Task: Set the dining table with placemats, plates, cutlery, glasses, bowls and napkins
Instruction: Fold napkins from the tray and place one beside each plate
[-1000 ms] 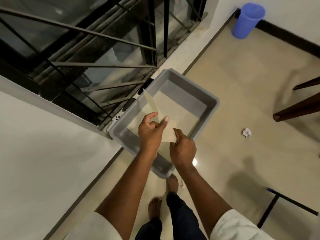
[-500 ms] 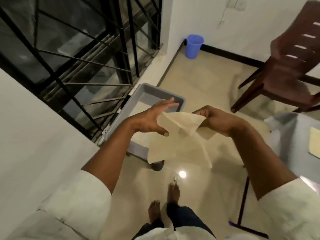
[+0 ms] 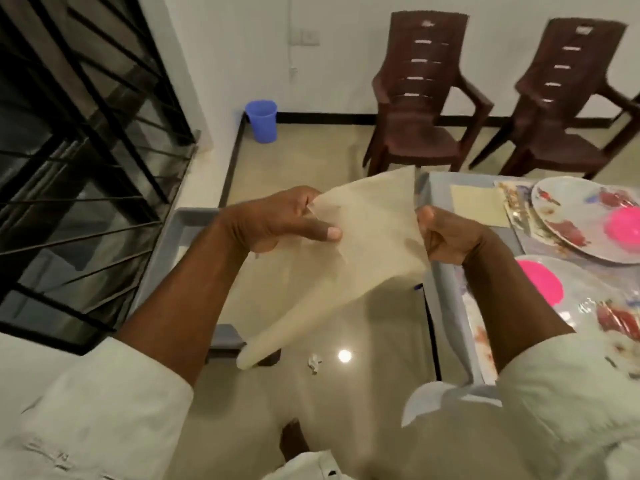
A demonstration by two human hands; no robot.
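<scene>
I hold a cream napkin (image 3: 349, 251) spread in the air between both hands, above the floor. My left hand (image 3: 277, 220) pinches its upper left edge and my right hand (image 3: 450, 237) grips its right corner. The cloth hangs down to a point at the lower left. At the right lies the dining table (image 3: 441, 271) with two patterned plates (image 3: 585, 223) (image 3: 609, 317), each bearing a pink bowl (image 3: 623, 226) (image 3: 540, 285). Another cream napkin (image 3: 479, 206) lies flat on the table beyond my right hand.
A grey plastic bin (image 3: 187, 233) sits on the floor under my left arm, beside a black window grille (image 3: 86, 150). Two brown plastic chairs (image 3: 422, 98) (image 3: 568, 98) stand by the far wall. A blue bucket (image 3: 262, 121) is in the corner; a crumpled paper scrap (image 3: 314, 362) lies on the floor.
I lifted the napkin out of the grey bin, unfolded it between both hands and turned to the right, bringing the set table and the chairs into sight.
</scene>
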